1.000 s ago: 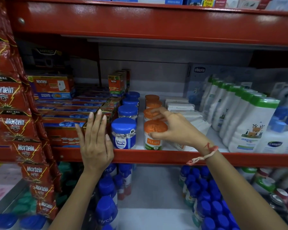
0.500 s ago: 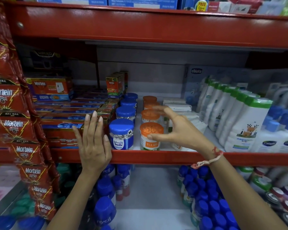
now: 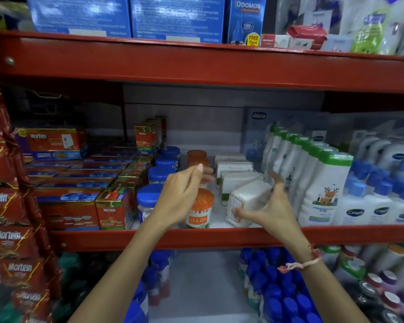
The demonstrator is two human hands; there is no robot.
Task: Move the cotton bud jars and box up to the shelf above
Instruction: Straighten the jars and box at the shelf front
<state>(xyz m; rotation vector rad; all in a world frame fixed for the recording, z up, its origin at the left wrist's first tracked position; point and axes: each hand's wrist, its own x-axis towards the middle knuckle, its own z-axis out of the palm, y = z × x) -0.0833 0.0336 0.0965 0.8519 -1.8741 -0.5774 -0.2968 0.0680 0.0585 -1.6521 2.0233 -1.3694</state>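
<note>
A clear "Tulips" cotton bud jar (image 3: 200, 214) with an orange lid stands at the front of the middle shelf. More orange-lidded jars (image 3: 196, 156) line up behind it. To its left runs a row of blue-lidded bud jars (image 3: 149, 198). My left hand (image 3: 180, 197) hovers over the front orange jar with loosely curled fingers, holding nothing. A white cotton bud box (image 3: 250, 197) sits tilted to the right of the jar. My right hand (image 3: 272, 206) cups it, fingers under its front and thumb at its far corner. More white boxes (image 3: 233, 165) lie behind.
The red upper shelf (image 3: 196, 66) carries blue cartons (image 3: 177, 15) and an Odomos box (image 3: 246, 19), with packets further right. Mortein boxes (image 3: 68, 206) fill the left of the middle shelf and white lotion bottles (image 3: 324, 183) the right. Mortein sachets (image 3: 7, 199) hang at far left.
My left hand left the shelf edge and moved right, over the orange jar. My right hand came off that jar and went right to the white box. The view tilted upward.
</note>
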